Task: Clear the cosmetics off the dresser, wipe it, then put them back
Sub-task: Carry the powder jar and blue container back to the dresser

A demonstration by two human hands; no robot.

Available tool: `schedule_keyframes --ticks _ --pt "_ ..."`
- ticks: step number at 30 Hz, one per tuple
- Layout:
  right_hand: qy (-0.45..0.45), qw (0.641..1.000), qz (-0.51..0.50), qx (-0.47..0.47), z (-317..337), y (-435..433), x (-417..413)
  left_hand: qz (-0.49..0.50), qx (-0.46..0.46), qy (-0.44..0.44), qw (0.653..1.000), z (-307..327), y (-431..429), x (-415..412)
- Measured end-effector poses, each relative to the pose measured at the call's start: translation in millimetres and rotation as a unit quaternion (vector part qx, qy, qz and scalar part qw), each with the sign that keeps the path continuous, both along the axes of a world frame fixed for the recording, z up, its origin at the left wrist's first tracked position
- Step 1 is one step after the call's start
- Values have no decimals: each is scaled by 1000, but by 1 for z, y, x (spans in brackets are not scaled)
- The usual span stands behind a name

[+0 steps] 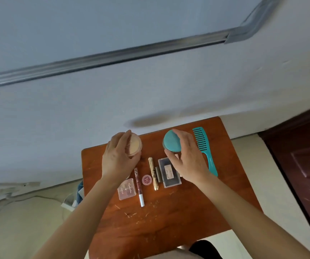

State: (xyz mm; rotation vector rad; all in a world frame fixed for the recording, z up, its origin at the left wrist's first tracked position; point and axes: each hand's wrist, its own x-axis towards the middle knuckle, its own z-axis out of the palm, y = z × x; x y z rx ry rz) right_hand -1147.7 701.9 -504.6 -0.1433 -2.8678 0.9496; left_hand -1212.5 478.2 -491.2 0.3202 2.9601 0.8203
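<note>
A small brown wooden dresser top (169,217) stands against the wall. My left hand (119,157) grips a round peach powder jar (134,146) at the far left. My right hand (187,157) grips a round teal jar (171,142) at the far middle. A teal wide-tooth comb (205,150) lies to the right. Between my hands lie a gold mascara tube (153,172), a dark clear-lidded case (169,174), a small round pink pot (146,180), a lip-gloss tube with a white end (139,187) and a pink eyeshadow palette (125,189).
A pale wall (94,109) rises right behind the table. A dark brown door (303,165) stands to the right. Left of the table, blue cloth and a white object (72,200) lie on the light floor. The table's near half shows scratches.
</note>
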Motion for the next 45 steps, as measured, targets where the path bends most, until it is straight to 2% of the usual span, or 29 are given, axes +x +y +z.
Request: schedule_keyframes --ticks 6,10,14,17,21,26,33,39,45 --pt "88 994 -67 -18 72 37 30 -44 71 112 990 85 29 25" --pt "158 978 -135 -12 115 58 57 -109 128 187 968 132 58 31" --pt "218 939 -267 -5 148 65 122 -197 188 167 948 153 101 52" --pt "247 902 -353 26 166 66 193 -290 220 153 919 156 133 86" --pt "232 843 -479 75 185 65 302 -420 255 131 861 162 184 150" --pt "229 739 -623 117 208 40 453 -558 310 94 764 183 238 270" --pt "266 608 -732 154 219 -16 637 -674 376 67 632 210 278 468" --pt "234 549 -784 168 216 -54 791 -739 385 54 550 203 286 644" --pt "217 498 -824 160 204 -56 913 -785 360 44 502 185 295 767"
